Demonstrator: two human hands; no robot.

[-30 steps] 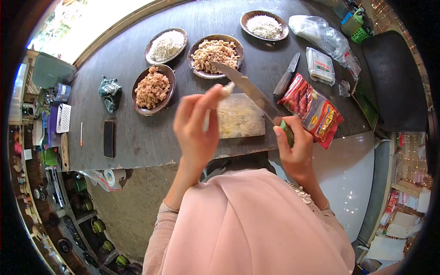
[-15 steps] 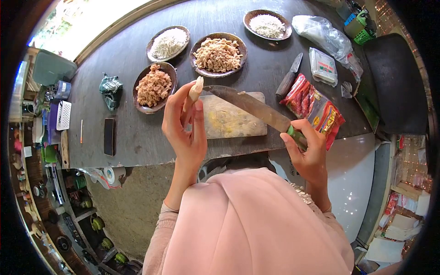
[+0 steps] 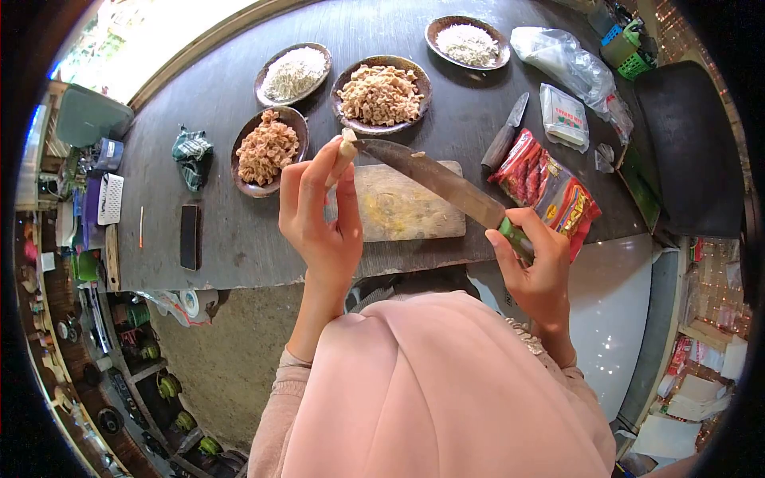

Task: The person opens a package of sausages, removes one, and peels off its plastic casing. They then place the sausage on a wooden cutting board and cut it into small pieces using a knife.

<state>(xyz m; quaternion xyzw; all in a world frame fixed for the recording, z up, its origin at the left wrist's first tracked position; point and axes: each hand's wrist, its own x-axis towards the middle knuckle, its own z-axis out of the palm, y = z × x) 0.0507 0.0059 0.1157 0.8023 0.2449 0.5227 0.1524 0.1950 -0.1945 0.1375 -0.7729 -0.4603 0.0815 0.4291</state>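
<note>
Pinched upright in my left hand [image 3: 321, 215] is a pale, finger-long piece of food [image 3: 346, 150]; its exact kind I cannot make out. My right hand [image 3: 535, 259] grips the green handle of a large knife [image 3: 434, 177]. The blade points left, its tip at or very near the top of the pale piece, and a small pale scrap clings to its upper edge. Below the blade lies a worn wooden cutting board [image 3: 410, 209], partly behind my left fingers. Beyond my hands stand a brown plate of tan chopped pieces [image 3: 381, 95] and a plate of reddish-brown pieces [image 3: 268, 148].
Two plates of white shreds [image 3: 295, 74] [image 3: 467, 45] stand farther back. At right lie a smaller knife [image 3: 507, 131], a red food packet [image 3: 550, 179], a white packet [image 3: 563, 117] and a clear plastic bag [image 3: 562, 62]. A phone [image 3: 190, 237] and a checked cloth [image 3: 192, 157] lie left.
The top of the pale piece has dropped slightly and my left fingers have shifted around it. The knife stays almost in place at its tip.
</note>
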